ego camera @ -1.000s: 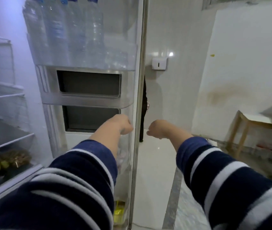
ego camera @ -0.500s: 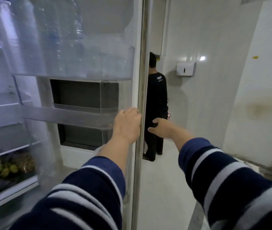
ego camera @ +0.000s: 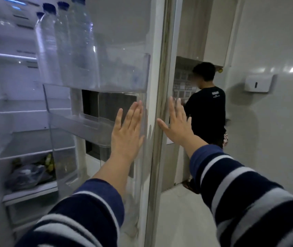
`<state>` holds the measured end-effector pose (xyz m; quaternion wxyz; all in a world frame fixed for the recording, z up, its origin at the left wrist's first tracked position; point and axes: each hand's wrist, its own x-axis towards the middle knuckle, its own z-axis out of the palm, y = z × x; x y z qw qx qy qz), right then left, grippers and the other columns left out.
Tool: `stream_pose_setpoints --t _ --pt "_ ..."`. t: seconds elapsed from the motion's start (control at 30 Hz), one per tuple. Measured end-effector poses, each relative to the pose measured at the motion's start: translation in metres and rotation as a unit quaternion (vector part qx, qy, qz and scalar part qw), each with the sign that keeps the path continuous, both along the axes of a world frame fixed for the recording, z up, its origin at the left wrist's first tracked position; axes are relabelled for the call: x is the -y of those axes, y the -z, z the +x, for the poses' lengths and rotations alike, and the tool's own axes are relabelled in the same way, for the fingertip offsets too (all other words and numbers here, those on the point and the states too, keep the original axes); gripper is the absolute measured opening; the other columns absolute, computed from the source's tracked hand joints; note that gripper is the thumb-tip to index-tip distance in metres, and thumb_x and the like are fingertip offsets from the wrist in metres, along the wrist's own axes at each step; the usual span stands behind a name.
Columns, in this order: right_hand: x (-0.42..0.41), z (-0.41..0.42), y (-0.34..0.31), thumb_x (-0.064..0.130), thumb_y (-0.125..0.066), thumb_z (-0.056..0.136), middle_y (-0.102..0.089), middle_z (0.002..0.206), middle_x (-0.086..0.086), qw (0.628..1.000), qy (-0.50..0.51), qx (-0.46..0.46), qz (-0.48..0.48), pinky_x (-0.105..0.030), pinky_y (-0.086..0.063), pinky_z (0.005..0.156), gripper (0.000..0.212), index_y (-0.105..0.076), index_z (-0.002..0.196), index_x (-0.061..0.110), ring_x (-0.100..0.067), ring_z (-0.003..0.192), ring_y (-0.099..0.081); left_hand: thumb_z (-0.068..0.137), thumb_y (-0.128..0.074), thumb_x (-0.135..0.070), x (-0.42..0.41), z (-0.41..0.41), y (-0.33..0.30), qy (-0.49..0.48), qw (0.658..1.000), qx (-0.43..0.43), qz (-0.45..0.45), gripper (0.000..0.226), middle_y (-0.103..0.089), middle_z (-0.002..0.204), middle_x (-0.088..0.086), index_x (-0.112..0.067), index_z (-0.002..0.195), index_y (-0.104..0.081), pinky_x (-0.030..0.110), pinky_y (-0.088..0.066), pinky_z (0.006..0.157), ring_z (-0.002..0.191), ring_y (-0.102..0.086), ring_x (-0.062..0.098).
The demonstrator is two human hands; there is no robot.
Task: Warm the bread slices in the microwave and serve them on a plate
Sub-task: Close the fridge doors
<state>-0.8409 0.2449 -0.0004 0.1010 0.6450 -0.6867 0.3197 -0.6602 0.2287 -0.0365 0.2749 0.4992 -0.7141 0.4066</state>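
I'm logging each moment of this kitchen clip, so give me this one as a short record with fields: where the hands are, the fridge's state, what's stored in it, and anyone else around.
left hand: open, flat, fingers spread, on the inner side of the fridge door
right hand: open, flat, at the door's outer edge
held: nothing in either hand
fridge: door open, interior lit
door bin: water bottles with blue caps, upright
lower shelf: bagged produce, contents unclear
bread, microwave, plate: not in view
bystander: person in black shirt, back turned
wall: white dispenser
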Motion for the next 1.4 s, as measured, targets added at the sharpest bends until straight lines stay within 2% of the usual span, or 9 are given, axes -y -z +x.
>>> stream_pose_setpoints --t 0.17,0.27,0.33,0.57,0.8,0.97,1.1,1.27,1.4 --pt "0.017 -0.013 0.002 0.067 -0.038 0.089 0.033 0.156 0.002 0.995 -0.098 -0.02 -0.019 -0.063 -0.004 0.115 0.093 0.036 0.139 0.038 -0.024 0.149 0.01 0.089 -0.033 -0.067 -0.003 -0.006 -0.002 -0.058 0.998 -0.022 0.011 0.103 0.038 0.152 0.008 -0.007 0.145 0.03 0.05 0.02 0.112 0.14 0.034 0.021" --pt "0.018 -0.01 0.01 0.065 -0.046 0.087 0.037 0.154 -0.005 0.987 -0.153 -0.011 -0.041 -0.062 -0.02 0.114 0.099 0.037 0.137 0.04 -0.032 0.147 -0.017 0.09 -0.031 -0.068 -0.006 -0.006 -0.003 -0.072 0.996 -0.024 0.037 0.104 0.042 0.15 0.006 -0.009 0.142 0.036 0.051 0.018 0.112 0.137 0.039 0.02" --pt "0.018 -0.007 0.013 0.064 -0.049 0.086 0.034 0.155 -0.009 0.987 -0.152 -0.015 -0.059 -0.058 -0.016 0.116 0.101 0.034 0.138 0.041 -0.031 0.145 -0.021 0.089 -0.031 -0.068 -0.01 -0.004 -0.004 -0.089 0.994 -0.024 0.05 0.104 0.045 0.147 0.005 -0.01 0.14 0.039 0.052 0.017 0.114 0.136 0.04 0.02" --pt "0.006 0.015 0.017 0.071 -0.05 0.081 0.029 0.155 -0.018 0.984 -0.12 -0.091 -0.094 -0.05 0.001 0.118 0.11 0.037 0.138 0.036 -0.028 0.149 0.0 0.089 -0.031 -0.07 -0.03 0.019 -0.006 -0.143 0.987 -0.03 0.063 0.103 0.042 0.149 0.004 -0.011 0.142 0.035 0.056 0.017 0.11 0.139 0.034 0.022" --pt "-0.023 0.072 0.018 0.068 -0.054 0.081 0.028 0.154 -0.023 0.975 -0.141 -0.131 -0.112 -0.051 0.001 0.119 0.11 0.03 0.144 0.035 -0.03 0.149 0.004 0.089 -0.028 -0.07 -0.055 0.071 -0.006 -0.205 0.974 -0.05 0.088 0.1 0.04 0.151 0.008 -0.01 0.145 0.031 0.058 0.014 0.11 0.143 0.029 0.025" --pt "-0.037 0.124 0.02 0.057 -0.043 0.093 0.024 0.157 -0.019 0.962 -0.19 -0.138 -0.14 -0.052 0.003 0.116 0.089 0.025 0.147 0.035 -0.025 0.148 0.006 0.088 -0.012 -0.073 -0.07 0.112 -0.009 -0.202 0.969 -0.075 0.123 0.094 0.038 0.152 0.007 -0.011 0.144 0.031 0.058 0.018 0.109 0.142 0.03 0.023" --pt "-0.031 0.146 0.022 0.041 -0.027 0.102 0.011 0.162 -0.004 0.946 -0.201 -0.143 -0.212 -0.058 0.0 0.117 0.066 0.02 0.149 0.032 -0.022 0.15 0.004 0.084 -0.011 -0.078 -0.078 0.141 -0.015 -0.163 0.975 -0.089 0.122 0.099 0.04 0.15 0.007 -0.01 0.14 0.035 0.058 0.021 0.109 0.14 0.034 0.021" --pt "-0.013 0.186 0.017 0.056 -0.012 0.093 0.029 0.156 -0.003 0.971 -0.14 -0.127 -0.149 -0.057 0.015 0.112 0.073 0.026 0.148 0.024 -0.022 0.145 0.023 0.075 -0.015 -0.087 -0.074 0.179 -0.024 -0.134 0.978 -0.107 0.117 0.115 0.043 0.149 0.008 -0.008 0.143 0.034 0.059 0.013 0.114 0.139 0.036 0.022" --pt "-0.001 0.246 0.019 0.047 -0.027 0.099 0.032 0.155 -0.011 0.97 -0.139 -0.149 -0.132 -0.058 0.014 0.114 0.077 0.029 0.146 0.022 -0.024 0.144 0.026 0.072 -0.021 -0.09 -0.069 0.225 -0.023 -0.141 0.978 -0.111 0.105 0.121 0.043 0.149 0.008 -0.008 0.142 0.035 0.059 0.017 0.112 0.14 0.035 0.022"
